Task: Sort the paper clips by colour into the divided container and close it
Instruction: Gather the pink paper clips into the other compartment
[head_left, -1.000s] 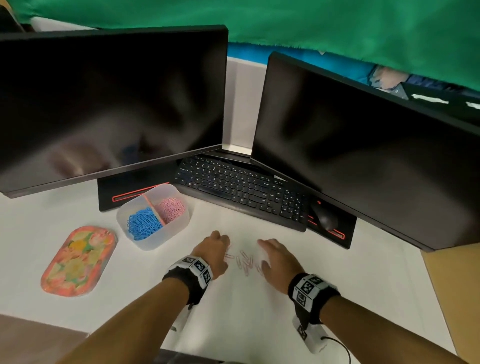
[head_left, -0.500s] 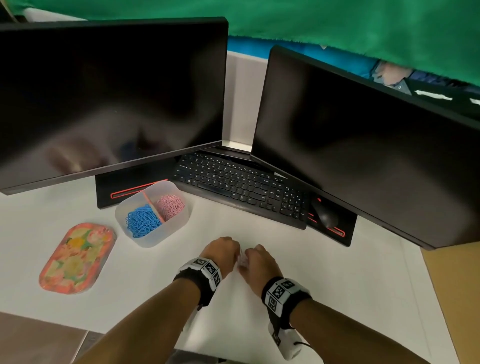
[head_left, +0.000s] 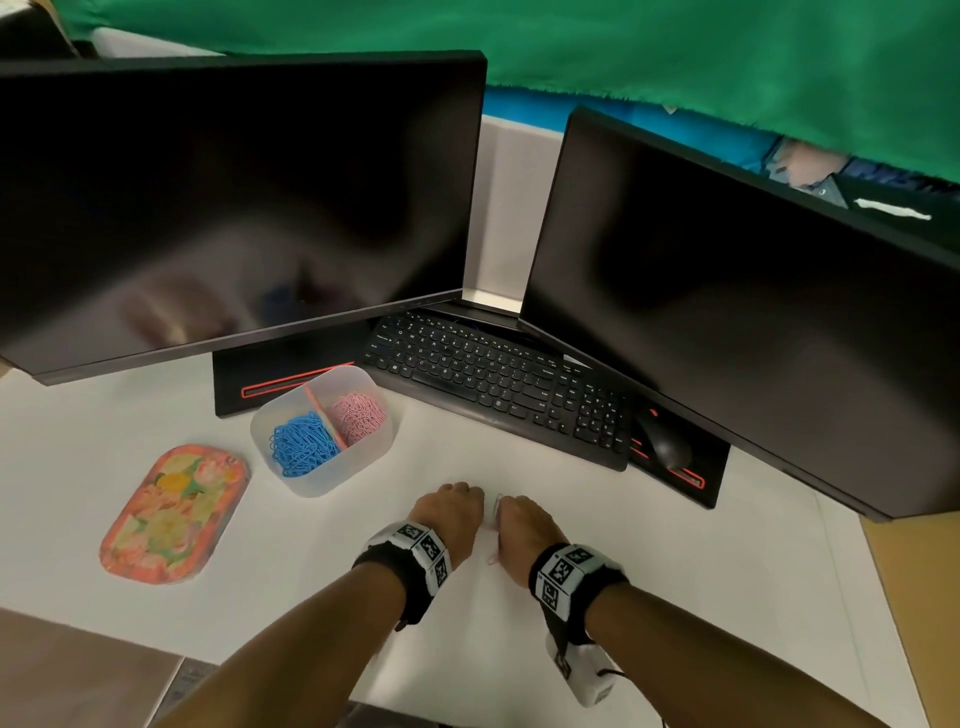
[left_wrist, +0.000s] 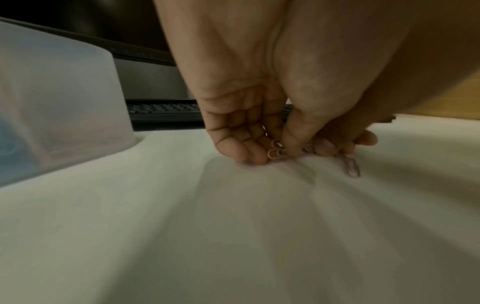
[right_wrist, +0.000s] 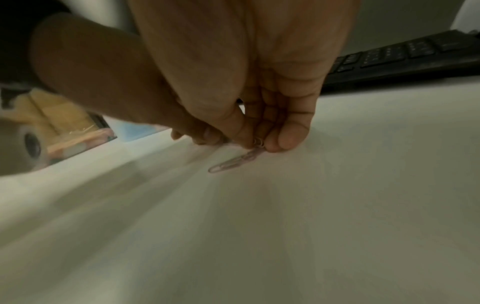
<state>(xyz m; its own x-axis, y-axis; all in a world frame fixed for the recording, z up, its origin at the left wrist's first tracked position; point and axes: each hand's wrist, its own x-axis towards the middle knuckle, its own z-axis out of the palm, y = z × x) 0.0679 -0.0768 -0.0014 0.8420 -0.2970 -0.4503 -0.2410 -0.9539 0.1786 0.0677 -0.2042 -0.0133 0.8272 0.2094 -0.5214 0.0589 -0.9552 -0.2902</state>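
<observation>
Left fingers (left_wrist: 249, 152) are curled down with tips on the desk (head_left: 675, 571), thumb closed against them, pinching pink paper clips (left_wrist: 275, 149) whose rounded ends show between thumb and forefinger. Right fingers (right_wrist: 291, 139) and thumb are likewise pinched on a small bunch of clips at the desk surface. One loose pink clip (right_wrist: 233, 161) lies flat, its long axis running from the right fingertips back toward the wrist and to the left in the right wrist view.

Left hand (head_left: 449, 514) and right hand (head_left: 522, 530) sit knuckles up, side by side and near touching, forearms converging. How many clips each holds cannot be told; blur hides them.

The open container (head_left: 322, 467) stands well left and beyond the hands: blue clips (head_left: 301, 447) in its left compartment, pink clips (head_left: 358, 415) in its right. The flowered lid (head_left: 171, 512) lies flat to its left.
</observation>
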